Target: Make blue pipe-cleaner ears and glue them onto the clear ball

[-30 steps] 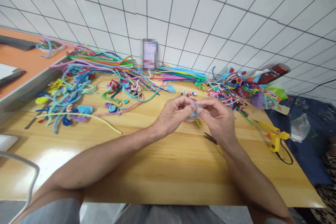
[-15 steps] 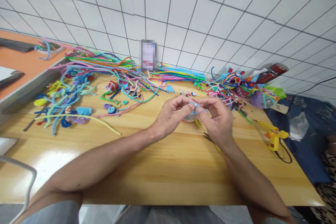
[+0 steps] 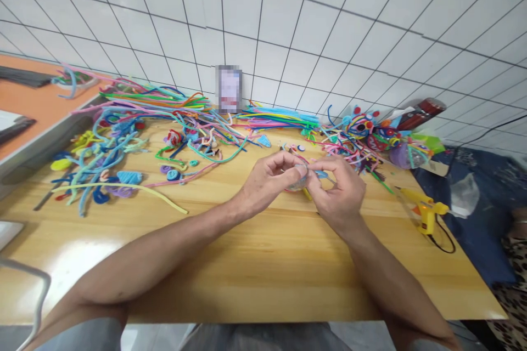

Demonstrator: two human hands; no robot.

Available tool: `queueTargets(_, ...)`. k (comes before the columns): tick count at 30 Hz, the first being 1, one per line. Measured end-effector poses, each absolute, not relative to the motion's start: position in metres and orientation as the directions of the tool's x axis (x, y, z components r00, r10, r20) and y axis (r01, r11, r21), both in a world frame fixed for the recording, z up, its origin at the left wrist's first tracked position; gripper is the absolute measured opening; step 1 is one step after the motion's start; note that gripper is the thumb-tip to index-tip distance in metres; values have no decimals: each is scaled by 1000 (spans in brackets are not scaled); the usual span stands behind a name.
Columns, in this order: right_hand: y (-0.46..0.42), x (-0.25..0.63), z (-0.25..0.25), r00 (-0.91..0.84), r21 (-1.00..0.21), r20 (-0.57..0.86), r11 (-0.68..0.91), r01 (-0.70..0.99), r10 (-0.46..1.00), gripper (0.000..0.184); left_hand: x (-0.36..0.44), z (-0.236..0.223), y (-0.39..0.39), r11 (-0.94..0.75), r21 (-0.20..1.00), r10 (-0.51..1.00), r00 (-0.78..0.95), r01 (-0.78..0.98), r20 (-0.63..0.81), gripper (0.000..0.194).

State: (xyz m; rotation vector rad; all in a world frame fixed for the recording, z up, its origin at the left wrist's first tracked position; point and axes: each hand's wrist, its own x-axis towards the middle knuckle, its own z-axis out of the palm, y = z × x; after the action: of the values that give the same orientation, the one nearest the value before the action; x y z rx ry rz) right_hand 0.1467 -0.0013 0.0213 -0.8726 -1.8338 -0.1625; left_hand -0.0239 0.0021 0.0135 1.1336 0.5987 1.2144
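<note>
My left hand [image 3: 272, 180] is closed in a pinch over a small clear rounded object [image 3: 296, 183], which shows below its thumb. Opposite it, my right hand [image 3: 341, 189] has thumb and forefinger pressed together, fingertips meeting those of the left. What lies between the right fingertips is too small and covered to name. A light blue piece [image 3: 323, 174] shows beneath the right fingers; I cannot tell whether it is held. Just under the hands, a bit of yellow [image 3: 307, 194] peeks out near the table surface.
Pipe cleaners [image 3: 284, 119] lie in bundles along the tiled wall, with a tangled heap [image 3: 111, 148] at left. A phone [image 3: 229, 89] leans on the wall. Finished-looking colourful figures [image 3: 362, 125] stand at back right. A yellow glue gun [image 3: 429, 214] rests near the right edge, cord trailing.
The right fingers have shifted against the left ones, and the small light blue bit between the fingertips is now hidden. The dark-tipped tool by the right wrist is now almost wholly covered.
</note>
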Motion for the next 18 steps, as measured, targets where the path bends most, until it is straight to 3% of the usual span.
queueTargets(11, -4, 148, 25, -186, -300, 827, 696, 652, 530, 14, -22, 10, 4, -86, 913, 933, 289, -399, 214, 45)
queueTargets(18, -7, 150, 29, -159, -454, 729, 644, 616, 666, 9, -21, 13, 1, -101, 931, 951, 241, -352, 195, 40)
